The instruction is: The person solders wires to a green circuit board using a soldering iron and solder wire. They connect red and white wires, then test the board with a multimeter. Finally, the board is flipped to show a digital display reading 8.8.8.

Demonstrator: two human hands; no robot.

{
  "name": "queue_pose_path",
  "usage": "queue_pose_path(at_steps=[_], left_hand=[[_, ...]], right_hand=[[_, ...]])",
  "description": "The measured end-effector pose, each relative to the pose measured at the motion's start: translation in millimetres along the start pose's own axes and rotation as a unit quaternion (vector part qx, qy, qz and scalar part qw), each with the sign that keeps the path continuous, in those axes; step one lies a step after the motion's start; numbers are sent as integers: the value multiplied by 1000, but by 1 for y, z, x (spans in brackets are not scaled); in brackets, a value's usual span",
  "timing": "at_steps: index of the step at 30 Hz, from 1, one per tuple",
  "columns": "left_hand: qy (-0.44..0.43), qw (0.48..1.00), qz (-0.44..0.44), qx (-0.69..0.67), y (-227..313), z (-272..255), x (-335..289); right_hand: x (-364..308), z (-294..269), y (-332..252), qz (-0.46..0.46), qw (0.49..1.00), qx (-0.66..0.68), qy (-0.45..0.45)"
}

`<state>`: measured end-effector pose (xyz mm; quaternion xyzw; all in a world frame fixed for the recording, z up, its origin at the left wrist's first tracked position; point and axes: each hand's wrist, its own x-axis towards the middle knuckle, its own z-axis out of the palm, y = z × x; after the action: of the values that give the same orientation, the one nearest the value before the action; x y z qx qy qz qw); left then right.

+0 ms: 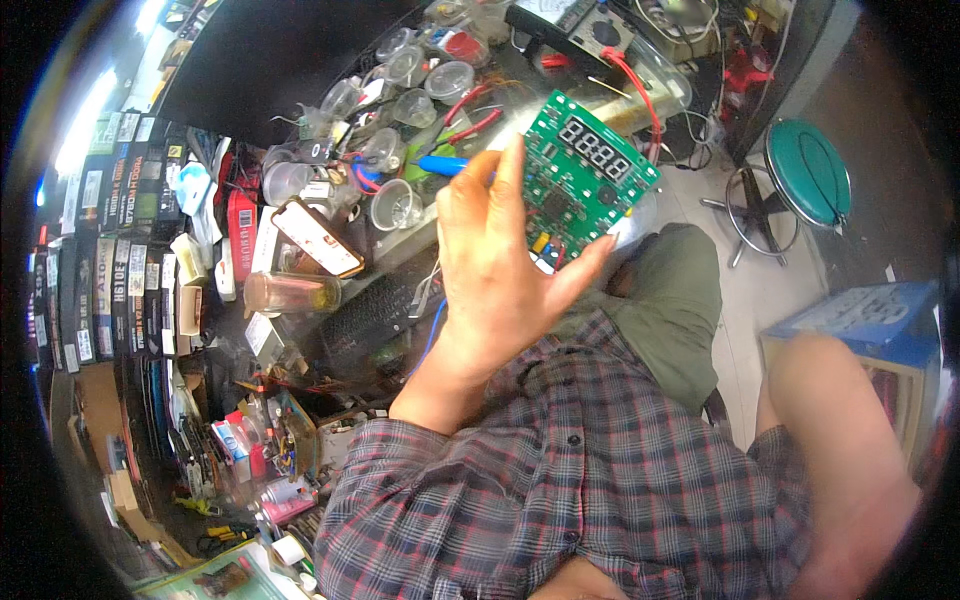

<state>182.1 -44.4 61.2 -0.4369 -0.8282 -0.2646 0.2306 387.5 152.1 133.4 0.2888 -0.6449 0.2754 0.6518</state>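
Observation:
My left hand [500,245] holds a green circuit board [598,192] up over my lap, its thumb at the board's lower edge and its fingers along the left edge. A dark digit display [594,148] sits near the board's top, with a dark square chip below it. Small yellow and blue parts stand at the lower left edge. A blue rod-like handle [441,165] sticks out to the left behind my fingers; whether they grip it I cannot tell. At the right, my bare right arm [845,470] is bent, and its hand is out of view.
Clear plastic cups [397,205], red-handled pliers [470,115] and a phone [318,238] crowd the bench. A meter-like device [590,28] with a red lead stands at the back. Boxes [105,250] line the left. A green stool [808,172] and blue box [860,320] are right.

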Motion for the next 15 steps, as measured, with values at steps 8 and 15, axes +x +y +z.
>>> queue_pose_path(at_steps=[8,15], left_hand=[[6,1000,25,-10,2,0,1],[16,997,11,-77,2,2,2]], right_hand=[[10,-1,0,-1,1000,-5,-28],[5,1,1,22,999,-13,-42]])
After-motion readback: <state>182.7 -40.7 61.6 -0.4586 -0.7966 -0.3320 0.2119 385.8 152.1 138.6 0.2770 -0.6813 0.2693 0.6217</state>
